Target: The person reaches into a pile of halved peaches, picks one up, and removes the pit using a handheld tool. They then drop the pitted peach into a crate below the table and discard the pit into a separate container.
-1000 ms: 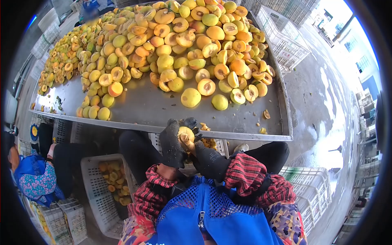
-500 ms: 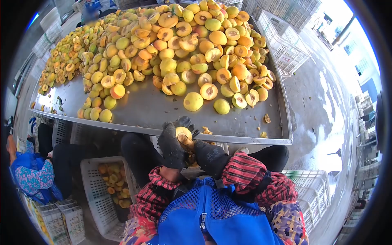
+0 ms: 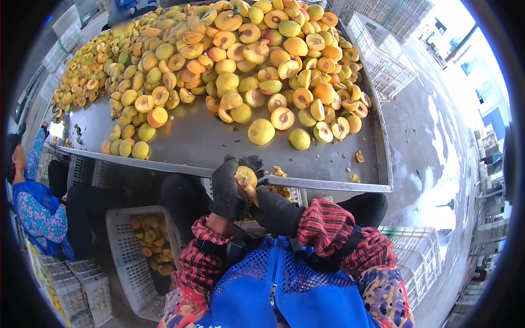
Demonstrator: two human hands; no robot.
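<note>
Though gloved in black, grips a peach half (image 3: 245, 179) in the left hand (image 3: 228, 188), fingers (image 3: 243, 162) curled over its top and pressed together. Meets the cut face from below with the right hand (image 3: 276, 210); cannot tell whether those fingertips pinch or merely press. Holds the fruit just below the near edge of the steel table (image 3: 208, 147), with heaped peaches (image 3: 246, 60) beyond. Sits beside a white crate (image 3: 121, 257) of fruit, lower left.

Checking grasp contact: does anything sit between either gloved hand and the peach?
Nothing visible. The left hand cups the peach and the right hand touches it from below, by the table edge.
</note>
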